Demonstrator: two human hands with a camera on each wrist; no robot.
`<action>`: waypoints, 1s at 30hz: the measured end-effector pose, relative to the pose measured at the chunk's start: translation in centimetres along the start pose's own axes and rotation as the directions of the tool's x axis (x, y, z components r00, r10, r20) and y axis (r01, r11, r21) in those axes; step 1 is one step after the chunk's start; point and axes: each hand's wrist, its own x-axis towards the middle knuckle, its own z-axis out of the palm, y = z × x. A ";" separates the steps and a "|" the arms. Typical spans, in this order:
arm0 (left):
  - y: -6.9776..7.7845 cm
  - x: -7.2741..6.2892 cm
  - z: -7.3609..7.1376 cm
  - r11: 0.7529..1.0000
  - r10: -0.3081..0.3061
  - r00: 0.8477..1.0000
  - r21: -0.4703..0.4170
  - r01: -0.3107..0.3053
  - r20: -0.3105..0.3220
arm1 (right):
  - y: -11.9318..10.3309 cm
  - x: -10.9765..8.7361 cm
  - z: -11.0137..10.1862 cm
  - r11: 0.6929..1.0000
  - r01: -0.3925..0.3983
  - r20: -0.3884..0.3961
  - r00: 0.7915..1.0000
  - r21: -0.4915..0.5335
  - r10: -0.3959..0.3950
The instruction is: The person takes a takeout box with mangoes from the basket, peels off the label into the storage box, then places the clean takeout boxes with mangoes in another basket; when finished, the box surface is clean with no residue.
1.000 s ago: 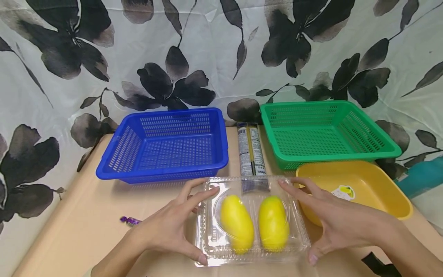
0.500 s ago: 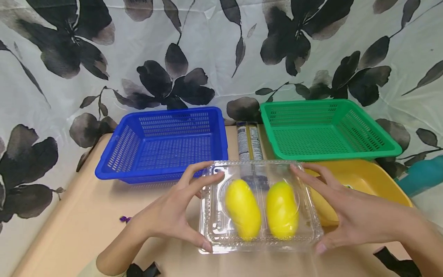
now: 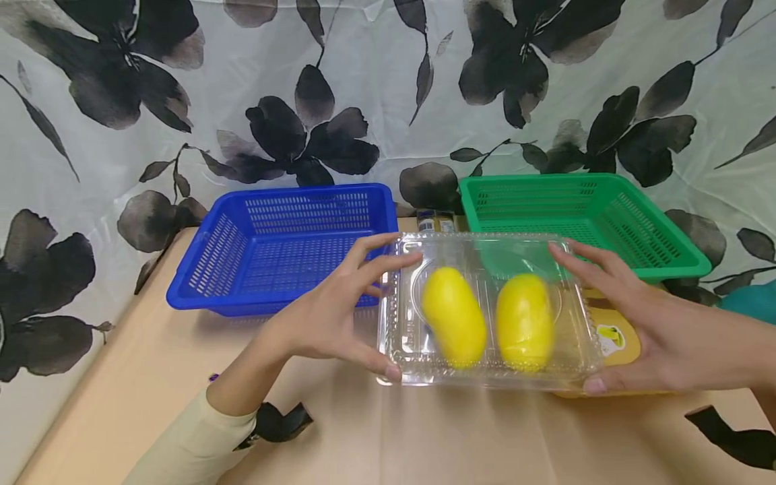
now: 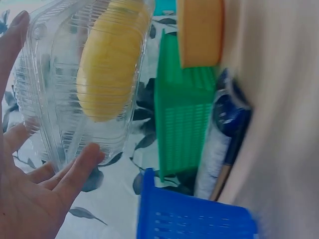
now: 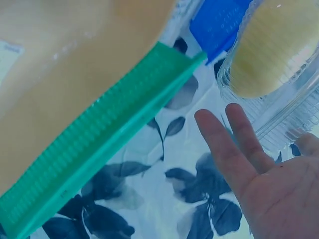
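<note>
A clear plastic clamshell box (image 3: 485,379) holds two yellow mangoes, the left mango (image 3: 455,316) and the right mango (image 3: 526,322). My left hand (image 3: 324,306) grips the box's left side, thumb at the near corner and fingers over the far corner. On the opposite side, my right hand (image 3: 663,330) holds the box between thumb and fingers. The box is lifted off the table and tilted. In the left wrist view the box (image 4: 60,114) stands between my spread thumb and fingers. In the right wrist view part of my right hand (image 5: 271,184) shows beside the ribbed box wall.
A blue basket (image 3: 242,308) stands at the back left and a green basket (image 3: 661,275) at the back right. A yellow tub (image 3: 627,343) is partly hidden behind my right hand. A printed packet (image 3: 435,221) lies between the baskets. A purple wrapper (image 3: 213,377) shows by my left forearm.
Both hands have raised the box with the mangoes and moved it away from me and to the right. It now covers most of the packet and part of the green basket.
</note>
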 end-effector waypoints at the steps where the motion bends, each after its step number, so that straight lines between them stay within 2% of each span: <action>1: -0.1 0.6 -0.2 1.000 0.007 1.000 -0.008 -0.007 0.001 | 0.3 0.0 -0.3 1.000 0.003 -0.011 1.000 -0.004 -0.003; 7: -0.4 3.5 -0.8 0.999 0.030 1.000 -0.014 -0.030 -0.007 | 1.3 0.5 -1.8 0.999 -0.046 -0.101 0.994 -0.010 0.045; 11: -0.5 5.0 -0.9 1.000 0.024 0.999 -0.010 -0.024 -0.029 | 2.3 1.0 -2.7 1.000 -0.009 -0.161 0.987 0.017 0.011; 15: -0.7 6.4 -0.5 0.999 0.027 0.998 -0.031 -0.028 -0.052 | 3.6 1.3 -3.6 1.000 -0.005 -0.171 0.985 0.005 0.005; 19: -1.2 7.9 0.2 0.996 0.039 0.997 -0.078 -0.044 -0.071 | 4.9 1.6 -4.1 0.998 -0.066 -0.175 0.983 -0.020 0.062; 22: -1.5 9.0 0.6 0.994 0.030 0.997 -0.106 -0.038 -0.078 | 5.9 1.7 -4.4 0.996 -0.083 -0.180 0.980 0.032 0.087; 30: -2.0 12.5 2.1 0.980 0.033 0.996 -0.191 -0.047 -0.077 | 8.5 1.8 -4.1 0.973 -0.037 -0.211 0.974 0.228 0.086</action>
